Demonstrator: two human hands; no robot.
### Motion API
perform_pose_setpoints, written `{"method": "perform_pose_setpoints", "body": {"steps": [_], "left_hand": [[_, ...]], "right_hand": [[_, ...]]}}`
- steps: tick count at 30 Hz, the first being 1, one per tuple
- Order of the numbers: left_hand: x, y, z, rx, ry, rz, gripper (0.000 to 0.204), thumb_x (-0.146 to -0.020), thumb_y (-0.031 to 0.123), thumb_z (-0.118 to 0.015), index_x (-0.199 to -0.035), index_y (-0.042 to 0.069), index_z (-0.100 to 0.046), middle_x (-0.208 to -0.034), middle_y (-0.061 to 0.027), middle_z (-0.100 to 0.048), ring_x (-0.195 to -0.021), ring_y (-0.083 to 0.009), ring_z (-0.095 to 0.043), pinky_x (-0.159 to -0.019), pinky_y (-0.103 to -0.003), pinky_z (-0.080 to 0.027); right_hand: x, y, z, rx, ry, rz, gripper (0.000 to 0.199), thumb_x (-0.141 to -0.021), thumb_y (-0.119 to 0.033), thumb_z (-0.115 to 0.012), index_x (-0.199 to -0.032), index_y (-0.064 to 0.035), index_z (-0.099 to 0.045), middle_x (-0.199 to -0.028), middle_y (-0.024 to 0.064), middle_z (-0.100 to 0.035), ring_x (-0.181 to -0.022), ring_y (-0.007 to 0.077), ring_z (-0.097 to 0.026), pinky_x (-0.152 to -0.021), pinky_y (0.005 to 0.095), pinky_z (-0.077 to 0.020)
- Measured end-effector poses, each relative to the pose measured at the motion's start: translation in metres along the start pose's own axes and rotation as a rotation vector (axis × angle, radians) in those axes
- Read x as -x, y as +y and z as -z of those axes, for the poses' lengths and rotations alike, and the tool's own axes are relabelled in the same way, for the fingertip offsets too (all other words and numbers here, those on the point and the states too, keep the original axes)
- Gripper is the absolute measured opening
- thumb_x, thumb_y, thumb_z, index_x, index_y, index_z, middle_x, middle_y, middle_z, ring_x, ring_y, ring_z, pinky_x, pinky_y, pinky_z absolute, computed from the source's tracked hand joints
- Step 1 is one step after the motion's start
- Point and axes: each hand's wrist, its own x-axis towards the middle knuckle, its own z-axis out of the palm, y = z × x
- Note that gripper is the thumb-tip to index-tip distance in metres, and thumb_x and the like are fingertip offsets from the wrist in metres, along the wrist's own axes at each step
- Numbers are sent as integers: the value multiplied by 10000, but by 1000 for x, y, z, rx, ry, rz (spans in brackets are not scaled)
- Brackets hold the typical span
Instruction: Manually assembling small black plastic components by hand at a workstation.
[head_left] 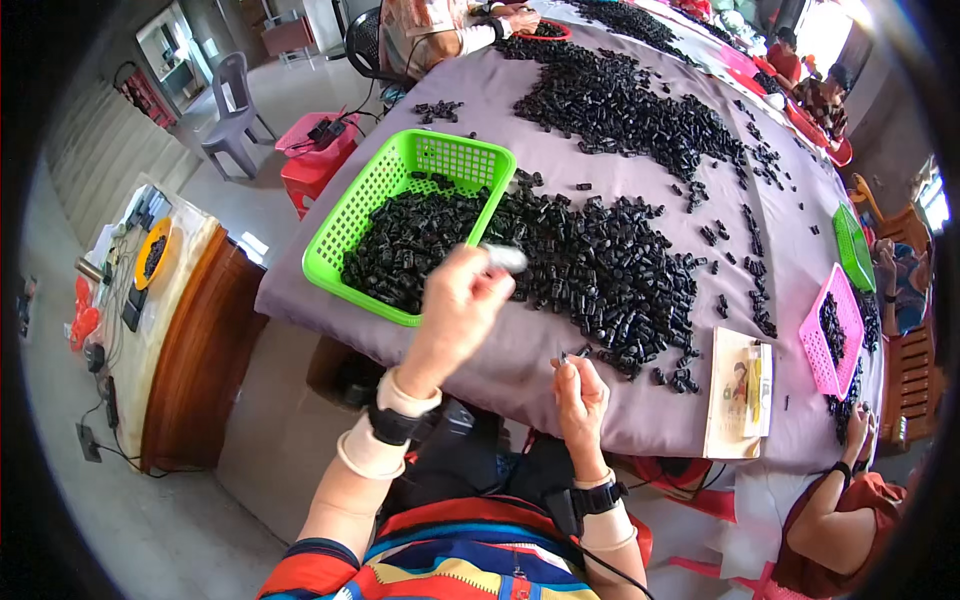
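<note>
The long table (650,422) in front of me, spread with a mauve-grey cloth, takes up most of my view. To my left stands a wooden cabinet (190,350) with a pale top, and at the lower right sits a co-worker (848,530) in a rust-red top, one hand near the table's edge. A wide far pile (625,105) of small black parts stretches away across the cloth. Closer in, a near pile (615,270) of the same parts lies up against the right side of a big green basket (360,200), and more black parts cover the basket's floor. Over to the right, a pink basket (830,376) holds some too. A booklet (727,400) lies flat near my edge of the table, to the right of my hands.

My left hand (462,300) is raised by the green basket's near right corner, thumb and fingers drawn together around a whitish thing (506,259); it is blurred, so I cannot tell what it is. My right hand (582,400) is lower, just over the table's near edge, its thumb and finger pinched closed on a small dark piece (564,358), tip upward, in front of the near pile.
</note>
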Motion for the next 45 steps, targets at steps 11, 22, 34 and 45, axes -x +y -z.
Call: {"method": "perform_pose_setpoints", "body": {"steps": [11, 22, 34, 45], "left_hand": [[-7, -66, -95, -267, 3, -32, 217, -743, 49, -613, -960, 48, -612, -776, -93, -538, -655, -216, -554, -604, -313, -463], [3, -66, -99, -190, -27, -92, 227, -761, 23, -566, -985, 55, -581, -821, -108, -561, -741, -253, -574, -667, -331, -462], [43, -66, -57, 670, -315, 400, 254, -908, 48, -461, -1147, 37, -544, -703, -4, -530, -534, -70, -494, -481, -200, -414], [41, -75, -50, 1188, -356, 531, 267, -913, 75, -476, -1170, 23, -527, -846, -19, -576, -684, -105, -542, -564, -231, -438]], "right_hand": [[1, -10, 2, -157, 36, -112, 222, -929, -225, -516, -910, -24, -609, -636, -56, -503, -538, 6, -389, -481, 156, -306], [2, -5, 2, -94, 12, -86, 253, -948, -226, -475, -902, -4, -588, -625, -45, -489, -511, 2, -366, -464, 149, -276], [-18, -24, 0, -263, 22, -235, 321, -948, -302, -445, -831, -33, -576, -627, -29, -478, -495, 33, -368, -443, 178, -270], [-34, -11, -8, 285, -33, 68, 141, -885, -131, -546, -916, 1, -584, -680, 16, -546, -599, 79, -469, -557, 224, -397]]}}
